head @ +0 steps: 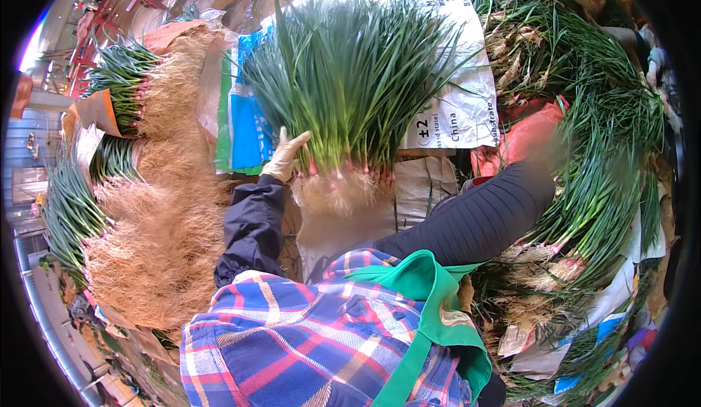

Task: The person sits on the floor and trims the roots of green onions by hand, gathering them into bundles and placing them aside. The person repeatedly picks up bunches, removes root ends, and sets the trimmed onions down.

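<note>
My left hand (286,156), in a pale glove, is at the lower left edge of a wide pile of green plants with long leaves, pink stem bases and pale roots (339,133). Its fingers are apart, with the thumb against or close beside the outer stems; it grips nothing visible. The plants lie fanned out, leaves pointing away from me, over a white printed plastic sack (471,89) and a blue and green one (246,111). My right hand is out of view.
Rooted plants lie stacked in bundles (159,231) along the left. Loose leafy plants (597,188) heap up on the right, near a red mesh sack (531,127). My bent leg in black ribbed trousers (471,218) extends to the right below the white sack.
</note>
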### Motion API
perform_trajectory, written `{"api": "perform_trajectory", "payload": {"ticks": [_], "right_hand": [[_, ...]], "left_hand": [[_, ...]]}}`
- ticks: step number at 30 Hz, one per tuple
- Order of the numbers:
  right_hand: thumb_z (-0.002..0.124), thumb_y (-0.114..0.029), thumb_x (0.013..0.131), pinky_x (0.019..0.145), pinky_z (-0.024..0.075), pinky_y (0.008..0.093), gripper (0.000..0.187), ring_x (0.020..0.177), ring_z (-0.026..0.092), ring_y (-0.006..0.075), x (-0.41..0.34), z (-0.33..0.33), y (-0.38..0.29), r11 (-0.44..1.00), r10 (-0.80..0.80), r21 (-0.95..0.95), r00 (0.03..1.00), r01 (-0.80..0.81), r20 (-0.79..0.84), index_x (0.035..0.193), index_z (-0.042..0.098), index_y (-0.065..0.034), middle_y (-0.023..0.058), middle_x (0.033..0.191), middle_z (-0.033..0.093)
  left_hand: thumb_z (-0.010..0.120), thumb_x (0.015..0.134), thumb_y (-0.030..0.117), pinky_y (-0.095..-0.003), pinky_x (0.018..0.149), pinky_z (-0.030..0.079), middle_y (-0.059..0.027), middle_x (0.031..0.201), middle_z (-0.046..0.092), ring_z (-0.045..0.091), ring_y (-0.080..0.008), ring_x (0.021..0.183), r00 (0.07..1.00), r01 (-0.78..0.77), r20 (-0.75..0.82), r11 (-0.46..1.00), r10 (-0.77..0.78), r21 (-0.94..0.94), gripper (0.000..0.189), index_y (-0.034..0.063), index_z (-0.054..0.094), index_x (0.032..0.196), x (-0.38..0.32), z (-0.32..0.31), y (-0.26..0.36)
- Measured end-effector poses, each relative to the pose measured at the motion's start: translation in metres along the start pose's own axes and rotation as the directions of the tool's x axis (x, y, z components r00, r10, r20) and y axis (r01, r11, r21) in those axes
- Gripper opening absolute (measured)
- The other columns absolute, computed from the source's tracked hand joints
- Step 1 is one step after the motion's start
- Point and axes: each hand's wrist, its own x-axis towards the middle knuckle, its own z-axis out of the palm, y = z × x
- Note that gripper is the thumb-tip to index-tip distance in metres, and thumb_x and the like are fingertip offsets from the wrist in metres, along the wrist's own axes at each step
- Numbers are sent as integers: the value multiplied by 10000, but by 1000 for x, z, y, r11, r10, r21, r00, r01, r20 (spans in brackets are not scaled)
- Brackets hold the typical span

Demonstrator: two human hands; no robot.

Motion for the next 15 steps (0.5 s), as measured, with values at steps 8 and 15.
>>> {"api": "perform_trajectory", "payload": {"ticks": [8, 15], "right_hand": [[626, -281, 803, 785, 482, 416, 354, 963, 619, 351, 3, -6, -14, 983, -177, 48, 984, 175, 23, 1107, 625, -98, 174, 1022, 649], [530, -250, 872, 828, 489, 425, 300, 969, 628, 359, -28, 33, 32, 936, 289, -332, 800, -120, 526, 1071, 688, -89, 196, 1001, 662]], "left_hand": [[696, 631, 691, -602, 1086, 123, -317, 1501, -46, -16, -509, 1382, 928, 229, -340, 487, 152, 843, 1334, 133, -180, 1468, 27, 118, -5], [654, 813, 479, -367, 502, 398, -174, 796, 531, 497, -266, 606, 969, 124, 136, 885, -205, 449, 516, 74, 536, 1109, 56, 64, -4]]}}
